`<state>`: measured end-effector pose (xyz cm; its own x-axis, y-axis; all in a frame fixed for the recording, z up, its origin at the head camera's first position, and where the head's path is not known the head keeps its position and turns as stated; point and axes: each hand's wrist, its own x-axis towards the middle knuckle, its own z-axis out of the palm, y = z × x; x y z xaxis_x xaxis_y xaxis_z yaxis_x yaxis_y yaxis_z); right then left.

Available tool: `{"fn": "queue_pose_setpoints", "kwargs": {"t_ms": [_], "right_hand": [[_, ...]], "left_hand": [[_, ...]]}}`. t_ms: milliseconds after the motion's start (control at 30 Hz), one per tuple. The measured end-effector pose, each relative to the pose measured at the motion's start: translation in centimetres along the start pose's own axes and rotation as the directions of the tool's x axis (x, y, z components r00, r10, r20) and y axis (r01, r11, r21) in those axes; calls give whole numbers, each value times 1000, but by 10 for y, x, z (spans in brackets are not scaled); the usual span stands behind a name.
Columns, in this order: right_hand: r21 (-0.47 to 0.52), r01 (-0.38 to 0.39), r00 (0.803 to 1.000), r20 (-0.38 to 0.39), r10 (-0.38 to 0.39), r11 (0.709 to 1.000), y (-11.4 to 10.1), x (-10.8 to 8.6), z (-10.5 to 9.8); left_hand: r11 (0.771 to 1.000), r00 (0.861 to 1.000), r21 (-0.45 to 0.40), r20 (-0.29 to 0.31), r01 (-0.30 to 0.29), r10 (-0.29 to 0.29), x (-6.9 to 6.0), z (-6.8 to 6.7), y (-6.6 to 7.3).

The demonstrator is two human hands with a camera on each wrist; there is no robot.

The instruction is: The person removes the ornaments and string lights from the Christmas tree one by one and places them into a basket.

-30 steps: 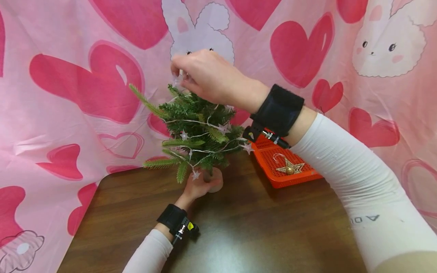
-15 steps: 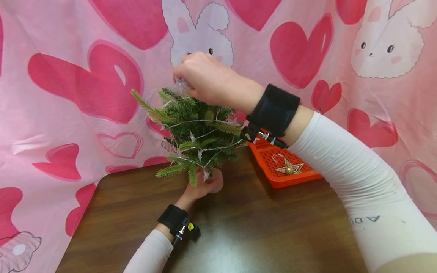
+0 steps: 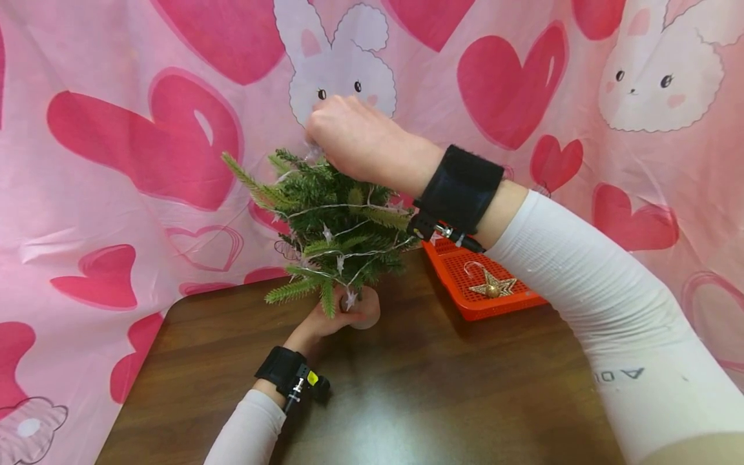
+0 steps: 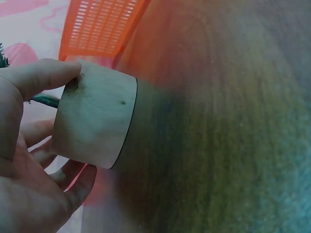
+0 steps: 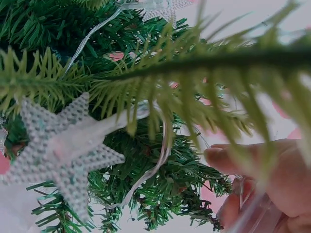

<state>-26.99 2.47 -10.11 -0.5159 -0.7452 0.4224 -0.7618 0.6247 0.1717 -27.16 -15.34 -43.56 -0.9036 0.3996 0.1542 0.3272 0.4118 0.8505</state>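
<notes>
Pink cloth [image 3: 424,97] behind, with hearts [image 3: 508,90] and bunnies [image 3: 657,84]. Brown table [image 3: 465,387]. Green tree [image 3: 325,187] on table, toward back. Orange basket [image 3: 472,315] to right. Right hand [image 3: 363,139] at treetop, fingers pinching string of star lights [image 5: 65,155] wound round tree. Left hand [image 3: 328,321] low down, fingers curled round tree's wood base [image 4: 95,116]. Gold star [image 3: 493,285] in basket.

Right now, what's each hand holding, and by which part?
The left hand grips the tree by its wooden base. The right hand holds the string lights near the treetop; which part is unclear.
</notes>
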Motion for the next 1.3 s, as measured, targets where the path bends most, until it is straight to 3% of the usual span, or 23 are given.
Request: {"fn": "queue_pose_setpoints", "kwargs": {"t_ms": [267,400,500,567,767,833,1100,1300], "right_hand": [[-8,17,999,-30,-17,1000,1,1,1],[-18,24,999,-24,-25,1000,-1,1,-1],[-22,27,1000,-12,-28,999,-1,0,-3],[-14,29,1000,-1,-29,999,-2,0,-3],[1,27,999,24,-27,1000,-2,0,-2],[-9,30,999,32,-30,999,-2,0,-3],[-10,20,998,53,-20,1000,-3,1,-6],[184,0,997,77,-15,983,-5,3,-13]], "left_hand": [[999,998,-25,-61,20,-22,0,3,2],[999,994,6,-99,-36,37,4,7,2],[998,992,40,-122,-39,44,6,11,2],[999,992,42,-121,-18,23,7,13,2],[990,986,31,-105,136,-132,6,16,7],[986,982,49,-107,161,-155,6,17,8],[989,972,109,-221,101,-75,10,25,11],[961,957,222,-272,162,-98,13,29,13]]}}
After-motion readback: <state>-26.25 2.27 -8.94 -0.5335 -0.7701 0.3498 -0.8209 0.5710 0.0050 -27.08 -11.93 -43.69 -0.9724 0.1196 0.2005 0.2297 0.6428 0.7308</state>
